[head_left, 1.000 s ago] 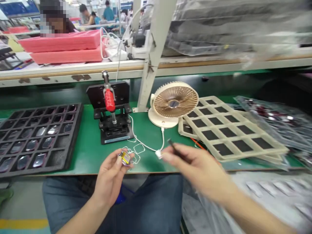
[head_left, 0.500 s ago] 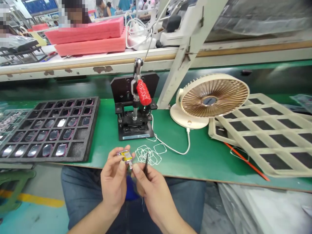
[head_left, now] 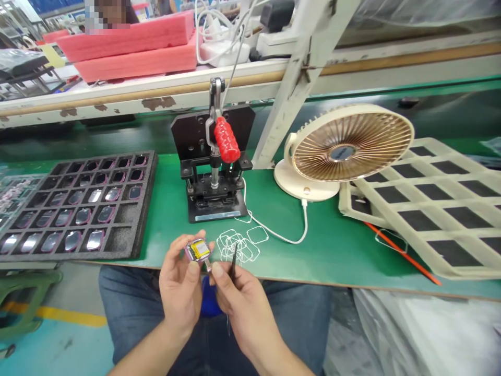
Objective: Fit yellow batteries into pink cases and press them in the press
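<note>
My left hand [head_left: 179, 284] grips a small purple-edged smartwatch case [head_left: 190, 253] by its sides, its open inner side facing up. Inside lies a flat battery [head_left: 201, 249] with yellow tape. A short ribbon-like tab [head_left: 208, 264] sticks out of the case toward my right hand [head_left: 245, 300]. That hand is closed around dark tweezers [head_left: 234, 261], which point up and away from the case. Its thumb and forefinger meet at the end of the tab; whether they pinch it is hard to tell. Thin white frame-shaped gaskets [head_left: 238, 245] lie in a loose pile just beyond.
Behind the hands stands a black clamp press [head_left: 214, 193] with a red handle [head_left: 227, 140]. On the left, a dark foam tray [head_left: 129, 248] holds several watch cases. To the right are a cream fan [head_left: 305, 183] with a white cable, pale grid trays [head_left: 415, 214] and an orange strip [head_left: 407, 256].
The case in my left hand has tilted, and its purple edge and inside show more. My left fingers have shifted on it. The view has moved slightly; the right hand keeps the tweezers.
</note>
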Action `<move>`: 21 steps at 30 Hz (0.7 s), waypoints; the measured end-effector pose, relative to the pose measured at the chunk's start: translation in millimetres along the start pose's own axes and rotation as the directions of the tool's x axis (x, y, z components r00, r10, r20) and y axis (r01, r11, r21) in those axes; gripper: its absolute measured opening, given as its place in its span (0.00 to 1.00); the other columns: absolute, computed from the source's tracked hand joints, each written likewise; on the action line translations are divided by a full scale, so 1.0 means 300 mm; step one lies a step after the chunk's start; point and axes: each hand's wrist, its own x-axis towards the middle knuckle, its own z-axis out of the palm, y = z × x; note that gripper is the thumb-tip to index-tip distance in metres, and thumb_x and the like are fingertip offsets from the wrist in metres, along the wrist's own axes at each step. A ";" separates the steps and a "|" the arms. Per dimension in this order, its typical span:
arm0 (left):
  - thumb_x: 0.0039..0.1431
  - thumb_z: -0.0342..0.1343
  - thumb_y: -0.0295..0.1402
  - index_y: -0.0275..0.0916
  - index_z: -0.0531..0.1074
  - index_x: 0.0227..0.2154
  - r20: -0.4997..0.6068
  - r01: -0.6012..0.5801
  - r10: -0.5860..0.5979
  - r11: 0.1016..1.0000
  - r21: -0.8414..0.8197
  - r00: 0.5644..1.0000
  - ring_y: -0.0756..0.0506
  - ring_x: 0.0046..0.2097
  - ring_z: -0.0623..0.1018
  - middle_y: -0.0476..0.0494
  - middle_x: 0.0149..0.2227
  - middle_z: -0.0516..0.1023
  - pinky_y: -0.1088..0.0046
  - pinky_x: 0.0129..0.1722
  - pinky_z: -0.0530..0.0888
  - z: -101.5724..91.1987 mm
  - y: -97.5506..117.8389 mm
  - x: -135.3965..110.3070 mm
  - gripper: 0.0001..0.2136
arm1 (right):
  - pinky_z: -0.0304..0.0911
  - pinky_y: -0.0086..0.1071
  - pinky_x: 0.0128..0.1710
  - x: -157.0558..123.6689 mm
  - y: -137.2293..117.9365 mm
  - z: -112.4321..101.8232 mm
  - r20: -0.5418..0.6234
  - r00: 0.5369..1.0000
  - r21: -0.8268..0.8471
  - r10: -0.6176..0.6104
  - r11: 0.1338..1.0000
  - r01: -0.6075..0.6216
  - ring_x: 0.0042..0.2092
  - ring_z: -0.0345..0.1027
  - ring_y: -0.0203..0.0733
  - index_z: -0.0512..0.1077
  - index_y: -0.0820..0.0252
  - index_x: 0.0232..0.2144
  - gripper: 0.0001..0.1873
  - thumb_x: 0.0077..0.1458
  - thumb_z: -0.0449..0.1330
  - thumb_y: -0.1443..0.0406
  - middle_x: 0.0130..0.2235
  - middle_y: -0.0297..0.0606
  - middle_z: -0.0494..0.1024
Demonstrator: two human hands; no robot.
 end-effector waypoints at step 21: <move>0.69 0.67 0.32 0.46 0.81 0.55 0.085 -0.014 0.012 1.000 0.023 0.996 0.28 0.64 0.80 0.39 0.58 0.73 0.52 0.58 0.84 -0.002 -0.022 -0.016 0.14 | 0.59 0.28 0.28 -0.009 0.007 0.001 -0.104 0.974 -0.167 -0.202 0.969 0.183 0.28 0.59 0.37 0.76 0.58 0.31 0.27 0.60 0.71 0.41 0.21 0.27 0.56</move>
